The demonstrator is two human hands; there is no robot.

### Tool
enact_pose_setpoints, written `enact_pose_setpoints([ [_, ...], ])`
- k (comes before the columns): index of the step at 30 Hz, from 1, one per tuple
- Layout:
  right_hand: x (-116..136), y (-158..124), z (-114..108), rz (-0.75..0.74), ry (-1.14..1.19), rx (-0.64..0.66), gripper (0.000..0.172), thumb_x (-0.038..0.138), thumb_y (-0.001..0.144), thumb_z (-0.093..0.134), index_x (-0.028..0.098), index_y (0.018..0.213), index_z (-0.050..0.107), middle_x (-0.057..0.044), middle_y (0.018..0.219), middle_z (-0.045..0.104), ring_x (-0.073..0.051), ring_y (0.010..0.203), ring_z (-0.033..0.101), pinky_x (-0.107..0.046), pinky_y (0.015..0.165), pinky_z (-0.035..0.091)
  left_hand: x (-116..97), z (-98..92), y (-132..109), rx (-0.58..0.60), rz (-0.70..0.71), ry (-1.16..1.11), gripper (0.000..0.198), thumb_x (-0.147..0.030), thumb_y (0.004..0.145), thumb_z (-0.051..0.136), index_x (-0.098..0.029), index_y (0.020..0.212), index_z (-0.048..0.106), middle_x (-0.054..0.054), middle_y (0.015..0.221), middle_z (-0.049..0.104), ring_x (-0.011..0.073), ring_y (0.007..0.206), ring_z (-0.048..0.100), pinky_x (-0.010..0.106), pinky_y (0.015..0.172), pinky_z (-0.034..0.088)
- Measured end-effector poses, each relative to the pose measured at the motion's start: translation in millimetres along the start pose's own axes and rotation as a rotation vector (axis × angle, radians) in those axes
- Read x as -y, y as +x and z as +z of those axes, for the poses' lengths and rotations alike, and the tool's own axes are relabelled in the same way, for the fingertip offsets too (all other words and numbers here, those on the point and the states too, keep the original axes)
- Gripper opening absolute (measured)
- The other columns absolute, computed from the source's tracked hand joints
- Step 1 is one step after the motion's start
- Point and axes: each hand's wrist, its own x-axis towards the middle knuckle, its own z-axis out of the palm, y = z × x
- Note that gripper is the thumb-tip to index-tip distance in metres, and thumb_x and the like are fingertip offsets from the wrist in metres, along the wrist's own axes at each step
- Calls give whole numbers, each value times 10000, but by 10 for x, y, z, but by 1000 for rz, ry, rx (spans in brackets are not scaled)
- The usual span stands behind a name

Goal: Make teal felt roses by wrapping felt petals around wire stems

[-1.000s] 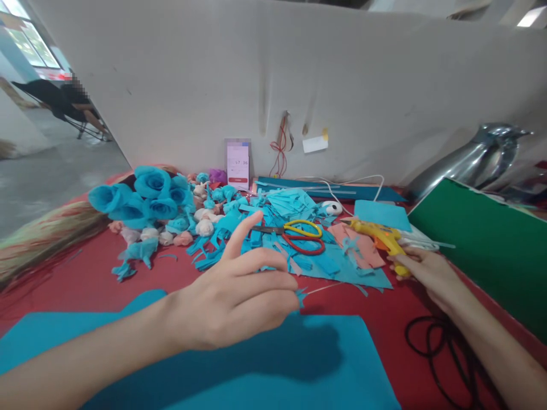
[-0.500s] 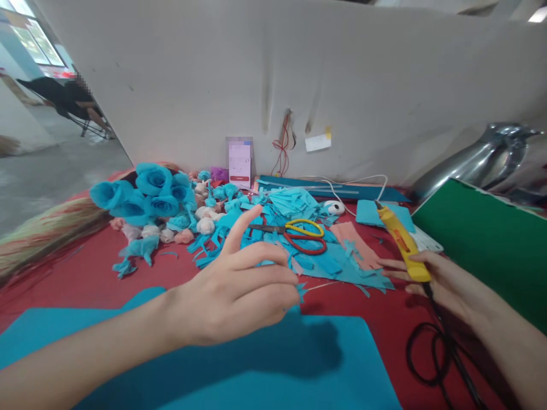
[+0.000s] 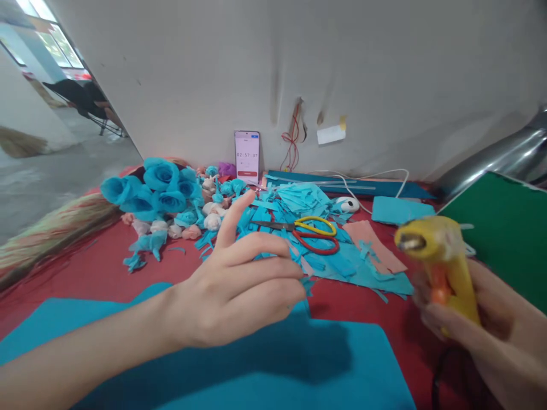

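Observation:
My left hand [image 3: 233,290] hovers over the blue felt sheet [image 3: 265,376], its index finger raised and the other fingers pinched together on a small blue scrap [image 3: 306,285] at their tips. My right hand [image 3: 482,336] is wrapped round the handle of a yellow glue gun [image 3: 440,256], which is lifted off the table with its nozzle pointing left toward my left hand. The gun is blurred by motion.
Blue felt strips and scraps [image 3: 299,205] lie heaped mid-table with yellow-and-red scissors [image 3: 311,230] on top. Blue felt roses [image 3: 154,188] and small buds sit at the left. A phone [image 3: 247,155] leans on the grey wall. A green sheet [image 3: 504,228] lies at the right, a pink scrap [image 3: 371,239] beside it.
My right hand has picked the glue gun up off the table and swung it up and toward me, nozzle turned left. My left hand has barely moved.

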Motion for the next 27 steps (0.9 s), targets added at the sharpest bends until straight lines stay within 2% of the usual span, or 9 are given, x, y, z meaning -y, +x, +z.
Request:
enact_pose_setpoints([
  [3,-44,-132,84,-3,-47,6,432,556,550,657,279,864,552,26,579,635,-187,418,575,-233,337,484,-11,30,-19,24,-16,-10,124,-112,824,527,-190,737,570,-64,742,691,113,839,598,471,1145,205],
  [5,-103,-169,138,-29,-125,25,439,558,574,642,278,889,519,34,539,631,-195,401,580,-242,338,486,-19,41,-29,19,-21,-20,113,-116,822,531,-189,743,565,-58,748,692,117,847,600,479,1138,220],
  [8,-140,-170,203,-146,-257,46,453,532,608,621,248,931,481,17,530,640,-212,449,620,-240,379,503,-24,43,-36,11,-45,-11,88,-117,807,557,-187,756,568,-53,786,696,116,865,595,482,1140,212],
  [12,-102,-154,246,-327,-339,-33,281,479,682,540,255,821,440,33,432,569,-196,330,554,-242,299,434,-16,41,-33,-1,-61,-7,73,-124,789,594,-182,752,569,-53,809,697,106,871,588,479,1145,198],
  [14,-101,-160,246,-381,-363,-51,257,481,710,515,265,819,430,36,435,561,-201,330,553,-249,292,416,-11,40,-30,-3,-63,-4,72,-127,784,602,-182,752,569,-50,801,695,108,869,592,486,1143,199],
  [17,-124,-178,238,-422,-414,-23,232,467,734,514,285,835,412,55,447,543,-204,351,556,-250,303,407,-3,32,-23,5,-56,3,76,-126,775,613,-182,751,569,-47,793,692,112,865,594,487,1135,222],
  [21,-114,-180,254,-489,-457,-60,184,443,760,487,292,787,387,77,415,465,-184,285,467,-258,277,325,2,21,-17,20,-55,9,77,-134,778,613,-184,739,570,-54,782,691,107,836,590,481,1135,234],
  [27,-101,-196,260,-480,-466,-62,186,449,761,483,292,747,383,74,422,438,-182,295,458,-259,283,310,-2,43,-14,10,-63,22,110,-157,819,560,-202,719,552,-66,732,678,107,823,608,475,1148,202],
])
